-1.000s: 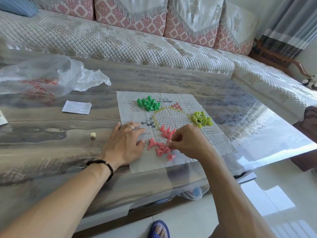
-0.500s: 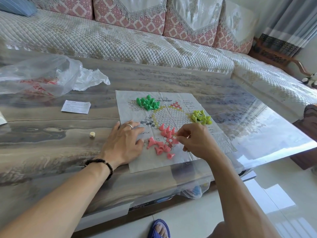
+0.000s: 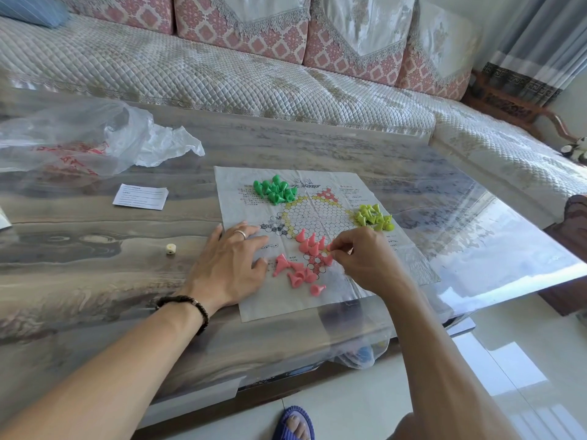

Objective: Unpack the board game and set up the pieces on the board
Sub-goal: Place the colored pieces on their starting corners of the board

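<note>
Head view: paper game board (image 3: 317, 300) flat on glossy wood-grain table (image 3: 95, 249). Three piece groups: green heap (image 3: 275, 189), yellow-green heap (image 3: 373, 217), pink pieces (image 3: 305, 262), some upright, some toppled; exact counts unclear. Left hand (image 3: 227, 265) flat, fingers spread on board edge. Right hand (image 3: 365, 258) pinches pink piece. One die (image 3: 171, 248), one leaflet (image 3: 140, 196), one plastic bag (image 3: 79, 138). Quilted sofa (image 3: 222, 74) behind.

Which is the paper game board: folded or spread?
Spread. The paper game board lies flat on the table, its creases and all corners showing.

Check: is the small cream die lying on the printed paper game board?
No, the small cream die sits on the bare table, left of the printed paper game board.
</note>
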A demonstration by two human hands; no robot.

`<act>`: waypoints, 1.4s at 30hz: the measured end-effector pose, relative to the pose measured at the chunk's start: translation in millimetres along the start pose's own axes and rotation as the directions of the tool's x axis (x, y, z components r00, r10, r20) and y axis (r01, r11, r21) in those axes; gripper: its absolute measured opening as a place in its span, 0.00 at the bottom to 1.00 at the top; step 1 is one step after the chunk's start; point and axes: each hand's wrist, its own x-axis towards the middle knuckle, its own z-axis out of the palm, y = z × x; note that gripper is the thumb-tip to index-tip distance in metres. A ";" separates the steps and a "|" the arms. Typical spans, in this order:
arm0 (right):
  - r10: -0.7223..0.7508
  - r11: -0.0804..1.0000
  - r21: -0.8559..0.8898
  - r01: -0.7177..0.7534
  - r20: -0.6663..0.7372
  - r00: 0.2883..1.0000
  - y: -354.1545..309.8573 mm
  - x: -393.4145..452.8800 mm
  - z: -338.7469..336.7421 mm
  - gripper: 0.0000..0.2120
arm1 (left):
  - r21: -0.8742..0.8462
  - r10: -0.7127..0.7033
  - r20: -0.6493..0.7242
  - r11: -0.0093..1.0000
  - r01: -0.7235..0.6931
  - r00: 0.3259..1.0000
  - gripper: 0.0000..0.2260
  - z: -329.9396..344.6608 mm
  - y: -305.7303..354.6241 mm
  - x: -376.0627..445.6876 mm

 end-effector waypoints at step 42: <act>-0.090 0.996 0.030 0.085 0.273 0.958 -16.6 -11.3 3.9 0.08 | 0.005 0.011 0.036 1.000 -0.011 0.999 0.25 -1.6 -0.8 -0.5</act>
